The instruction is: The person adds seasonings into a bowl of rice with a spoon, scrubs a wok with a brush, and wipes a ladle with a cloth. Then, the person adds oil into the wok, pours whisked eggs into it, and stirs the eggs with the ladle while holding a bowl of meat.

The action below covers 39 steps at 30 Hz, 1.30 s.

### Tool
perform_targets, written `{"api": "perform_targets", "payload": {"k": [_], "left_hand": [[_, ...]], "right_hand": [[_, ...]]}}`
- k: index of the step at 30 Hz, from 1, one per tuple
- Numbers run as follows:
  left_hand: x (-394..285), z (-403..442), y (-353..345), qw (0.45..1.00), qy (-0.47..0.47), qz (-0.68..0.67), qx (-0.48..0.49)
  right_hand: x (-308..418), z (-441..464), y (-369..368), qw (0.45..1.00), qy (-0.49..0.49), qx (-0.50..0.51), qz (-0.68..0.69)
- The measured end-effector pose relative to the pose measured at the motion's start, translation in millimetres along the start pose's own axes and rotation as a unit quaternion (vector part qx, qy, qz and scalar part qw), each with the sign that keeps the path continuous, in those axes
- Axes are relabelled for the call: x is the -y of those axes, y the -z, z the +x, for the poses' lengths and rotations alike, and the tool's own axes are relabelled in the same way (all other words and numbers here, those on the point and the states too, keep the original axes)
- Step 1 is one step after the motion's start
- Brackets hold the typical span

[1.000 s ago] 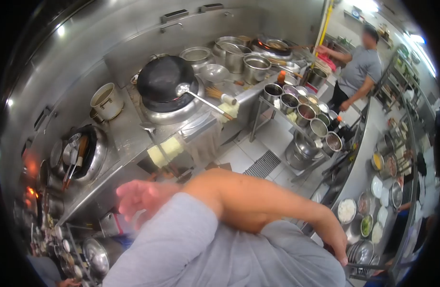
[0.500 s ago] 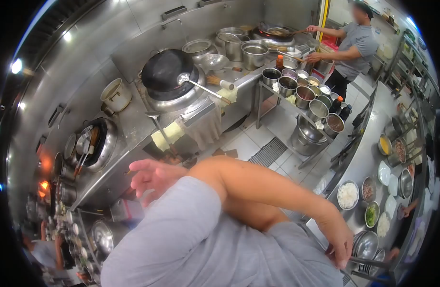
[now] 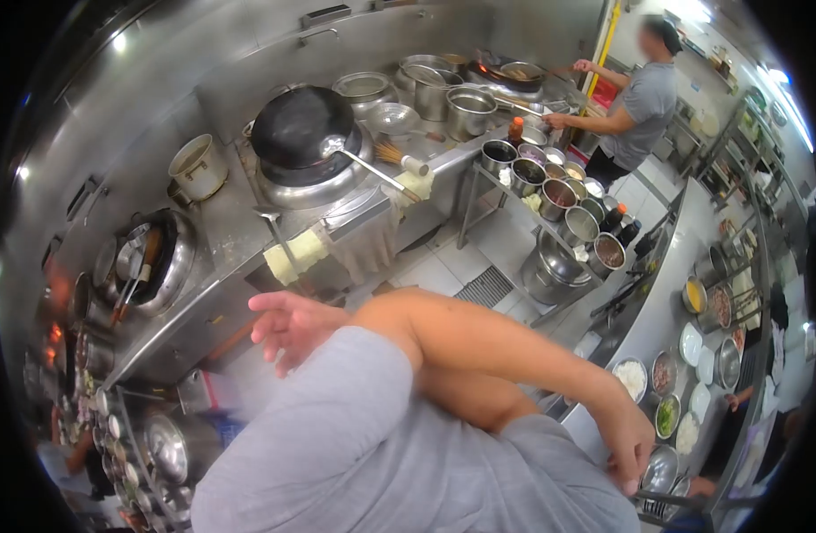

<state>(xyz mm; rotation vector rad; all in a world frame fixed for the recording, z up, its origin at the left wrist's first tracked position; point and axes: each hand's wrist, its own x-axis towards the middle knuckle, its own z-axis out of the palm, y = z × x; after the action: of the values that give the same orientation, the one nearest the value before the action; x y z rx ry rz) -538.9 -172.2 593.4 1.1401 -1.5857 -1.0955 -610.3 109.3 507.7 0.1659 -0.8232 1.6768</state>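
Note:
My bare forearms are crossed in front of my grey shirt. My left hand [image 3: 628,442] hangs at the right with loosely bent fingers pointing down, some of them hidden. Nothing shows in it, and stacked metal bowls [image 3: 662,465] lie beyond it. On the other side, my right hand [image 3: 288,327] comes out past the left sleeve, fingers apart and holding nothing. It is in front of the stove counter's edge. Up ahead a black wok [image 3: 301,129] sits tilted on a metal ring, with a long-handled ladle [image 3: 337,147] against it. A folded yellowish cloth [image 3: 297,253] lies on the counter edge.
A co-worker [image 3: 643,98] in grey stands at the far burner, a hand on a handle. A stand carries several seasoning pots [image 3: 559,194]. The right-hand counter holds a bowl of white food [image 3: 631,377] and other ingredients. Another wok [image 3: 159,258] stands at left near flames.
The view has turned slightly, so the surroundings sit further left at the right side. My arms keep their crossed pose. The co-worker's hand has come away from the far pan's handle.

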Motion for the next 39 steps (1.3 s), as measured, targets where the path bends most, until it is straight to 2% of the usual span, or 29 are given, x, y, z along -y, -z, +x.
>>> {"api": "perform_targets", "payload": {"k": [1,3,4,6,9,10,12,13,14,16,20,22,23,25,26,28,29,31,34,35,37,39], "left_hand": [[-1,-6,-2,1.000,-0.001,0.004,-0.005],[-4,-16,-9,0.991,-0.097,-0.066,-0.067],[-7,-27,-6,0.991,-0.100,-0.064,-0.068],[-14,-54,5,0.997,-0.013,-0.079,-0.023],[-22,-90,19,1.000,-0.005,-0.007,-0.012],[-24,-99,16,1.000,-0.005,-0.006,-0.011],[-33,-112,6,0.987,-0.116,-0.091,-0.061],[-38,-122,1,0.984,-0.124,-0.101,-0.073],[-42,-133,1,0.984,-0.125,-0.104,-0.066],[-51,-156,10,0.998,-0.049,0.026,-0.042],[-48,-180,13,0.997,-0.061,-0.023,-0.050],[-51,-183,5,0.978,-0.158,-0.054,-0.122],[-52,-188,7,0.979,-0.156,-0.054,-0.122],[-58,-199,21,0.992,-0.061,-0.020,-0.108],[-60,-202,29,0.992,-0.056,-0.019,-0.109],[-58,-205,44,0.997,0.052,0.034,-0.036],[-54,-201,45,0.997,0.059,0.032,-0.033],[-44,-190,39,0.985,-0.081,-0.043,-0.149],[-36,-167,35,0.979,-0.125,-0.056,-0.150],[-34,-162,41,0.979,-0.124,-0.058,-0.147],[-32,-155,55,0.996,0.031,-0.034,-0.073],[-26,-143,55,0.996,0.018,-0.036,-0.084]], "right_hand": [[0,4,5,1.000,-0.006,0.000,0.001],[0,11,15,0.999,-0.028,-0.016,0.010],[2,17,21,0.999,-0.031,-0.018,0.011],[4,28,33,0.998,-0.052,-0.034,0.020],[6,50,68,0.995,-0.071,-0.043,0.048],[7,57,76,0.995,-0.071,-0.044,0.047],[8,67,87,0.993,-0.090,-0.058,0.048],[9,73,93,0.993,-0.085,-0.061,0.046],[10,79,97,0.994,-0.080,-0.054,0.055],[13,89,108,0.995,-0.070,-0.049,0.059],[4,102,135,0.990,-0.103,-0.066,0.068],[1,106,141,0.986,-0.131,-0.078,0.060],[1,105,144,0.986,-0.134,-0.074,0.058],[6,104,142,0.987,-0.138,-0.057,0.055],[10,103,139,0.988,-0.138,-0.048,0.053],[16,101,132,0.989,-0.138,-0.033,0.048],[19,100,130,0.989,-0.137,-0.024,0.046],[25,96,126,0.990,-0.133,-0.010,0.042],[32,89,117,0.991,-0.129,0.003,0.035],[34,86,114,0.991,-0.128,0.007,0.032],[38,80,107,0.991,-0.130,0.007,0.029],[45,75,101,0.992,-0.129,-0.012,0.000]]}}
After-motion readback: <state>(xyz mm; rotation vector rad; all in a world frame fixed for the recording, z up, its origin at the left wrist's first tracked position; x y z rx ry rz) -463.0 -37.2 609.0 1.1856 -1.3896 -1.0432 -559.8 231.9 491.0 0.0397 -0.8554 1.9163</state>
